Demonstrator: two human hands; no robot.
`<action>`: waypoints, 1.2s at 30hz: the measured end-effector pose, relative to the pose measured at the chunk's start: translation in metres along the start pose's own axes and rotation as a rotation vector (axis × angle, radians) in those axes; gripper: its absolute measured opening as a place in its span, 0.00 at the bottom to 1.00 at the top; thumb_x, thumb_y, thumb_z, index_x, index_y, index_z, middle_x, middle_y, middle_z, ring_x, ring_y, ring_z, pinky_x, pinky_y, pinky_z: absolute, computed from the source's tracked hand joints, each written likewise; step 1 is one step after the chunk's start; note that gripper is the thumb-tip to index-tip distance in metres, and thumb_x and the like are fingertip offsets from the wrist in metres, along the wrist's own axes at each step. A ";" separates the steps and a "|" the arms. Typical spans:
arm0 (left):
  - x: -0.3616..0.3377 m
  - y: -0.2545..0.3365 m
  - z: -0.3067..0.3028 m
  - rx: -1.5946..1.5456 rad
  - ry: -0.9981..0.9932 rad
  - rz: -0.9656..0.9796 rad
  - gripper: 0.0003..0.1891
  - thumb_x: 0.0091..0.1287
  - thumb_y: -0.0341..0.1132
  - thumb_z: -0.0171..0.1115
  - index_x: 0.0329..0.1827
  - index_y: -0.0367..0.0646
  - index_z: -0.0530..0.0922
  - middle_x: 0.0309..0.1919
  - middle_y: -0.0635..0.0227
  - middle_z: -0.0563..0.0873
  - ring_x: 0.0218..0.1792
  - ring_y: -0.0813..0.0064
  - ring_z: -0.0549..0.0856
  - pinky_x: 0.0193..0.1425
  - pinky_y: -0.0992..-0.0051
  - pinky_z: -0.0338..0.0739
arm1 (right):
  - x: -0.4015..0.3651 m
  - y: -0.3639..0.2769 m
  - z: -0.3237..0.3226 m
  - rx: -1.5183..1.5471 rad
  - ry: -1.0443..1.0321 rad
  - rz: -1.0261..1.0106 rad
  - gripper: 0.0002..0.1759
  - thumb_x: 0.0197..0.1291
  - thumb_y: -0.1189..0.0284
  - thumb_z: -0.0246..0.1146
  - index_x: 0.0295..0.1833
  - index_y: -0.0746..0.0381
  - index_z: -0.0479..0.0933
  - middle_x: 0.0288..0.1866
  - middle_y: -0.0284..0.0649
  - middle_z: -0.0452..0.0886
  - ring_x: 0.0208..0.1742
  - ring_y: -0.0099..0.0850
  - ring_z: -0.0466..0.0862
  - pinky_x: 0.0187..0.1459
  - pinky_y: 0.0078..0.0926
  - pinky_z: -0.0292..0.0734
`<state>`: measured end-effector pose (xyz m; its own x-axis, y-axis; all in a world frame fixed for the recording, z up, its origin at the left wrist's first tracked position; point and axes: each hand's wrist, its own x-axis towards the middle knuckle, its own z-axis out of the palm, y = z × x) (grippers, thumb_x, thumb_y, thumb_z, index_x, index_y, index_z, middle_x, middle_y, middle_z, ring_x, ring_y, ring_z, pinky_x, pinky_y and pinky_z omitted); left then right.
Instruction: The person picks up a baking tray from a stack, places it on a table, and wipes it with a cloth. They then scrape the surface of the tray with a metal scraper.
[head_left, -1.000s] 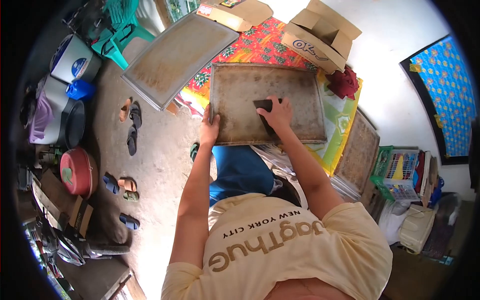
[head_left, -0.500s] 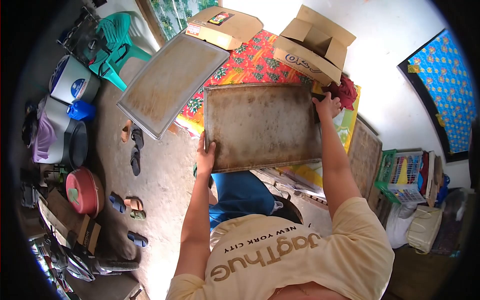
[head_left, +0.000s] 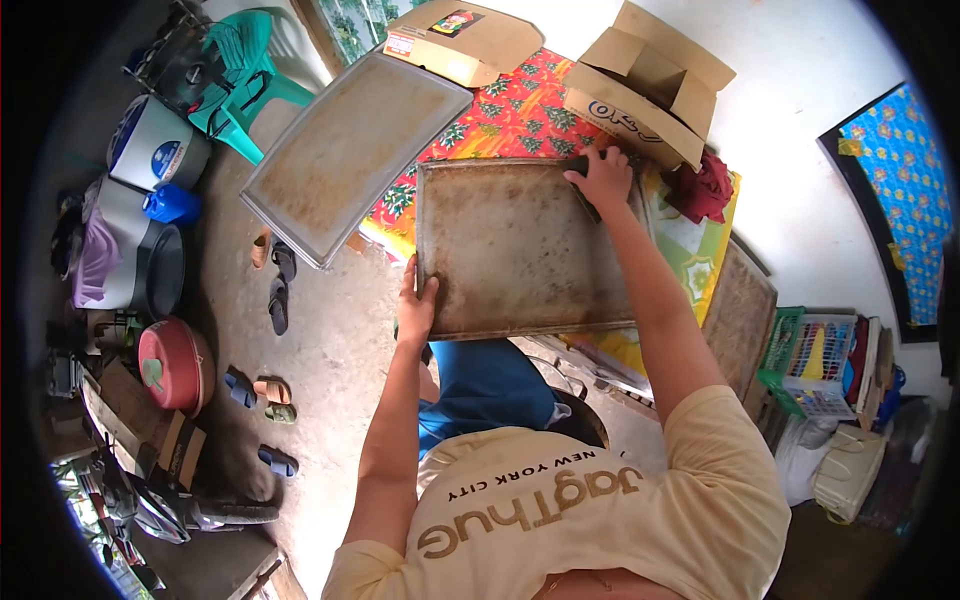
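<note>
A brown-stained metal baking tray (head_left: pixel 525 250) lies in front of me, partly on the table and partly above my lap. My left hand (head_left: pixel 415 305) grips its left edge, thumb on the top face. Near the tray's upper right, my right hand (head_left: pixel 607 180) is closed around a dark flat piece (head_left: pixel 578 168), pressed to the tray's surface; what kind of thing it is I cannot make out. A second stained baking tray (head_left: pixel 357 155) rests at the table's left side. A dark red cloth (head_left: pixel 705 190) lies crumpled right of my right hand.
Two cardboard boxes, a low one (head_left: pixel 480 45) and an open one (head_left: pixel 640 95), stand at the back of the table with its red patterned cloth (head_left: pixel 520 115). A green chair (head_left: pixel 245 90) is at the far left. Slippers (head_left: pixel 278 305) lie on the floor; baskets (head_left: pixel 815 360) stand at right.
My right hand has moved left with the dark piece, from the tray's right edge onto its upper surface. My left hand stays on the left edge. The view has shifted slightly.
</note>
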<state>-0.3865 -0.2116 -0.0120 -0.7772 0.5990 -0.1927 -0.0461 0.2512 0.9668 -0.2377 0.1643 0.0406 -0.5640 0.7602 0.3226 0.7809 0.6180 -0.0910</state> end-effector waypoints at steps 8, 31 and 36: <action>-0.001 0.001 0.000 0.119 0.031 0.074 0.32 0.72 0.32 0.61 0.79 0.45 0.61 0.67 0.53 0.76 0.66 0.67 0.75 0.70 0.71 0.67 | 0.003 -0.078 0.000 0.068 -0.002 -0.210 0.30 0.44 0.49 0.76 0.53 0.47 0.78 0.50 0.40 0.73 0.54 0.43 0.73 0.53 0.44 0.70; -0.003 0.005 -0.002 0.107 0.030 0.030 0.33 0.70 0.34 0.63 0.78 0.45 0.63 0.65 0.49 0.79 0.68 0.63 0.76 0.72 0.70 0.67 | 0.013 -0.138 0.003 0.029 -0.011 -0.131 0.24 0.47 0.50 0.75 0.50 0.43 0.79 0.50 0.36 0.72 0.54 0.38 0.72 0.53 0.40 0.66; -0.004 0.009 -0.002 0.075 0.023 0.022 0.33 0.70 0.33 0.62 0.78 0.43 0.62 0.68 0.49 0.76 0.70 0.63 0.73 0.74 0.70 0.64 | 0.030 -0.154 0.009 0.048 -0.074 -0.272 0.25 0.50 0.48 0.74 0.53 0.43 0.79 0.52 0.37 0.72 0.57 0.39 0.70 0.57 0.39 0.64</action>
<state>-0.3847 -0.2133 -0.0023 -0.7919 0.5876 -0.1664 0.0181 0.2949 0.9554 -0.3772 0.0938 0.0560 -0.7703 0.5770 0.2716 0.5860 0.8084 -0.0555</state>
